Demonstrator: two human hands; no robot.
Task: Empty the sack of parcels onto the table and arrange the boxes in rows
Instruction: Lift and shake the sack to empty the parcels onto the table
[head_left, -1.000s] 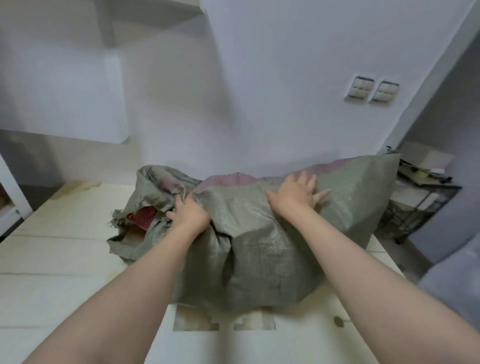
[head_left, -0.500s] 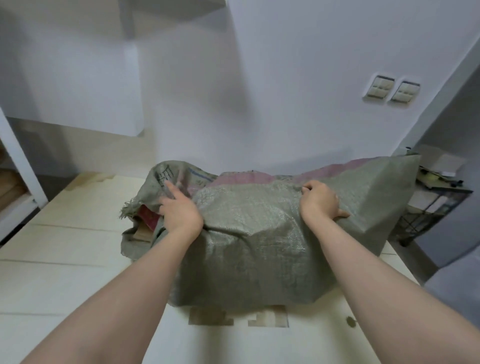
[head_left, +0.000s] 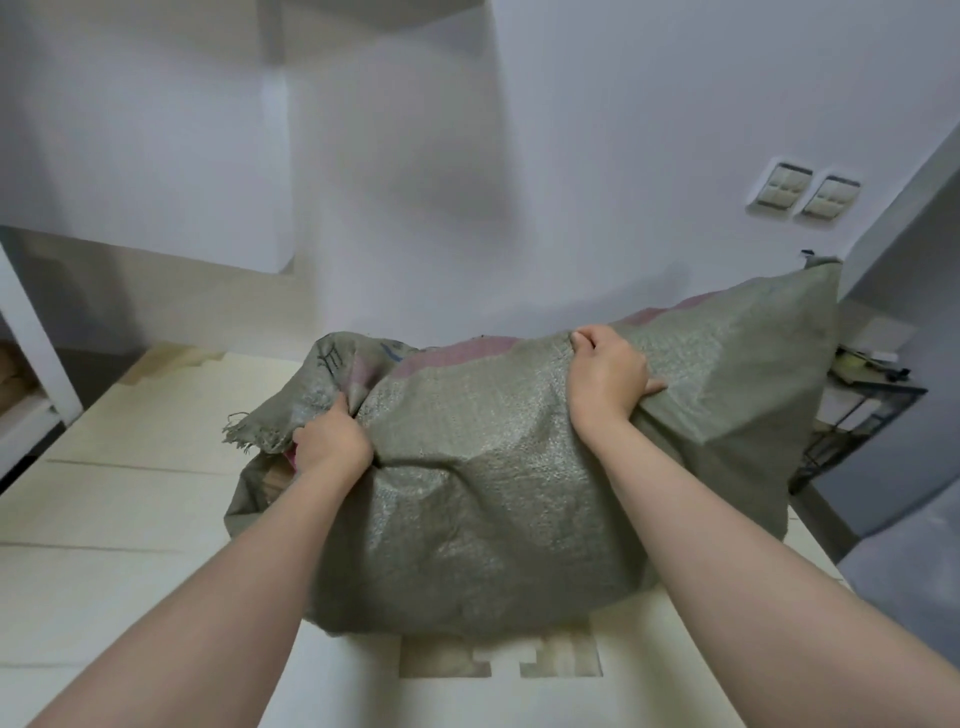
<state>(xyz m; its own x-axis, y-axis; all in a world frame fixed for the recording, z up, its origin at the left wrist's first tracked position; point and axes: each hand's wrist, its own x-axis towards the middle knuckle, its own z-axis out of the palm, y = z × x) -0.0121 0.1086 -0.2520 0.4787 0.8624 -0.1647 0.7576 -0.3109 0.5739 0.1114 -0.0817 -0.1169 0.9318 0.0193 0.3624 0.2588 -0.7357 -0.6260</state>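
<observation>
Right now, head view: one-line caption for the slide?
Bulging woven sack lies on the table, left hand and right hand gripping its fabric, frayed mouth at left.

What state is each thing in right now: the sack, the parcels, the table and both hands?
sack: lying on its side on the table, full and bulging, frayed mouth open toward the left
parcels: not yet emptied, only a glimpse shows in the mouth
left hand: grips bunched fabric beside the mouth
right hand: grips a fold along the sack's top
table: bears the sack
</observation>
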